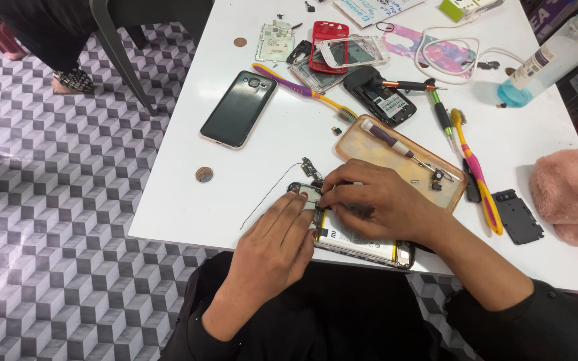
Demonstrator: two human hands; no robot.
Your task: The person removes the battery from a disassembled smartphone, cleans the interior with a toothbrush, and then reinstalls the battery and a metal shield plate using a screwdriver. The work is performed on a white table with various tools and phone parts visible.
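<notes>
Your left hand (272, 244) lies flat at the near edge of the white table (188, 200), fingers together and extended, their tips pressing on the top end of the opened phone (362, 241) that sits just in front of you; it grips nothing. Your right hand (379, 204) arches over the same phone from the right, fingers bunched and pinched together at a spot near its upper left corner, though what sits between the fingertips is too small to tell. That phone lies back-off, its battery showing pale beneath your right palm, its lower end poking out near the table edge. Just beyond your fingertips lie a small loose circuit part (310, 167) and a thin wire (269, 197) curving off to the left. Touching your right knuckles on the far side is a clear orange phone case (376, 150) with a purple-handled screwdriver (389, 142) lying in it. Farther left rests a dark phone (239, 108) face down, and a yellow and purple toothbrush (302, 90) lies beside it. At the far right a pink fluffy cloth (573, 194) sits near a black plastic cover (518, 217)
</notes>
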